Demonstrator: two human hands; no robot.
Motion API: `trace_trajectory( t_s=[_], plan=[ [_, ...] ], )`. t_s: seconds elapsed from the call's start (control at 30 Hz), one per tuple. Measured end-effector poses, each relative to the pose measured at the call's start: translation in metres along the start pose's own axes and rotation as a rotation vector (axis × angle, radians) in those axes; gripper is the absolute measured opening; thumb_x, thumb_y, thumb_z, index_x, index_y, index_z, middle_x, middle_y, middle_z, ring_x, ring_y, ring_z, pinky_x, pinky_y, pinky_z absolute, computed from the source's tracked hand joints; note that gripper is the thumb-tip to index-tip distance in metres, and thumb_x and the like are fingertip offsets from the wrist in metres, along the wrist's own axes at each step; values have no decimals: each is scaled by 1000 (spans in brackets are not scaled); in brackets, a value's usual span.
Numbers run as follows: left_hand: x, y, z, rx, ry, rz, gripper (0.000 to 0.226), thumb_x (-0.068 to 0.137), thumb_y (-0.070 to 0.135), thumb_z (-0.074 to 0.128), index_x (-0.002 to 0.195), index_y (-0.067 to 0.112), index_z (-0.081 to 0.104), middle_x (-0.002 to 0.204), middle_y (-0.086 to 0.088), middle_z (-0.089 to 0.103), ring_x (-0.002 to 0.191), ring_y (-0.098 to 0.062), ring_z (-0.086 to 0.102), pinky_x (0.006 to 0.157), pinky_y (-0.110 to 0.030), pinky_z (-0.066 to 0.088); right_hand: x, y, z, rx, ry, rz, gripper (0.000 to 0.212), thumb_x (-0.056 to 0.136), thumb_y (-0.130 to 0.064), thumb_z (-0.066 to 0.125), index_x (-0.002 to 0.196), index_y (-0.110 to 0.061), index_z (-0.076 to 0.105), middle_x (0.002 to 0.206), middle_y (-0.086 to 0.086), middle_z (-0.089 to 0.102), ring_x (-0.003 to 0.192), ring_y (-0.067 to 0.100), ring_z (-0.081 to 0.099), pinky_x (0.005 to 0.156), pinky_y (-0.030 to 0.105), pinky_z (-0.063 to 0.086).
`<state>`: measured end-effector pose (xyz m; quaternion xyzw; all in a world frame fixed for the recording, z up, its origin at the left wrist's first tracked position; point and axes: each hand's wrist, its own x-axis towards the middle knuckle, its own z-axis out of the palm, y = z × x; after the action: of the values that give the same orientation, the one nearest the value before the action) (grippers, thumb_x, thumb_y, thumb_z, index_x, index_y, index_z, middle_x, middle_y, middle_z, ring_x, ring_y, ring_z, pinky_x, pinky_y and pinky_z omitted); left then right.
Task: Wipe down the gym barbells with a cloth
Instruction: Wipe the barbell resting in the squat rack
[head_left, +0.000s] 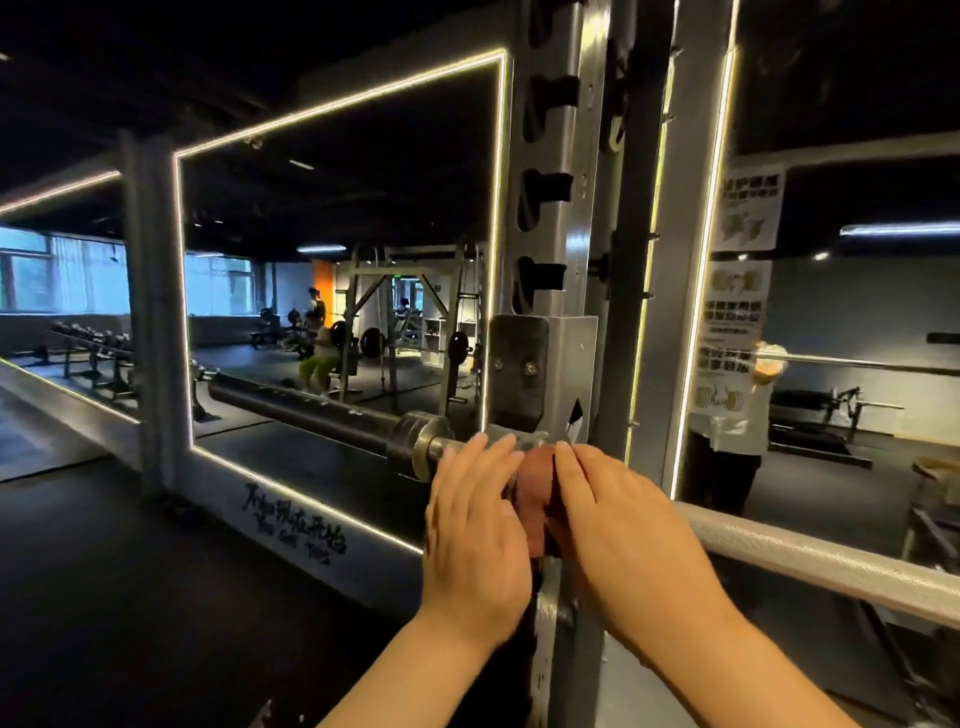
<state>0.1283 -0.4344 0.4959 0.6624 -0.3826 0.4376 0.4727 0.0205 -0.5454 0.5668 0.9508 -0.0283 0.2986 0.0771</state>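
The barbell (831, 566) rests in the hook of the rack (563, 218); it is heavy, rigid steel, unlikely to shift under wiping, though it may roll; its knurled shaft should drag on fabric. The cloth (535, 486), soft and light, hangs over the bar beside the upright, and is best pressed around the shaft; the left grip (475, 525) lies released, fingers straight against bar and cloth; the right grip (618, 535) covers the cloth, fingers extended, thumb hidden, so whether it grasps cannot be told.

We saw a knurled, matt metal bar (831, 566), its dark glossy sleeve (311, 410), a soft cloth (535, 499), a brushed-steel rack (589, 156).
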Motion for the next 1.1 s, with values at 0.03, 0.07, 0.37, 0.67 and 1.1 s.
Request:
trace_trajectory(
  t_s=[0.03,0.07,0.37,0.67,1.1],
  plan=[
    [5,-9,-1,9,39,-12,46,99,12,34,142,14,50,151,2,50,150,-19,32,125,-46,16,4,1,0,9,-36,-27,74,100,-33,55,162,-22,15,165,-1,26,150,17,30,121,29,23],
    [11,-17,-2,12,68,-37,45,99,11,34,141,14,51,150,1,51,150,-19,33,125,-47,17,8,0,-2,37,-57,-36,76,99,-26,58,161,-26,14,165,-5,23,150,14,27,121,26,23],
    [31,-43,12,7,54,-110,45,105,22,27,131,8,60,140,-4,59,142,-21,44,125,-46,18,45,-1,7,230,-73,-41,55,97,-27,63,142,-48,39,148,-28,38,131,-2,44,96,8,35],
    [31,-47,13,-56,41,-113,46,104,20,29,145,15,49,151,-1,52,150,-14,33,127,-47,13,60,-7,-12,167,-155,100,33,98,-33,65,129,-37,54,123,-14,61,115,6,60,90,14,40],
    [29,-50,14,-88,65,-71,49,103,16,31,148,9,46,156,-1,46,152,-16,31,128,-45,14,36,6,-10,478,-42,28,51,92,-15,69,129,-50,62,129,-35,61,122,-11,56,104,25,51]
  ],
)
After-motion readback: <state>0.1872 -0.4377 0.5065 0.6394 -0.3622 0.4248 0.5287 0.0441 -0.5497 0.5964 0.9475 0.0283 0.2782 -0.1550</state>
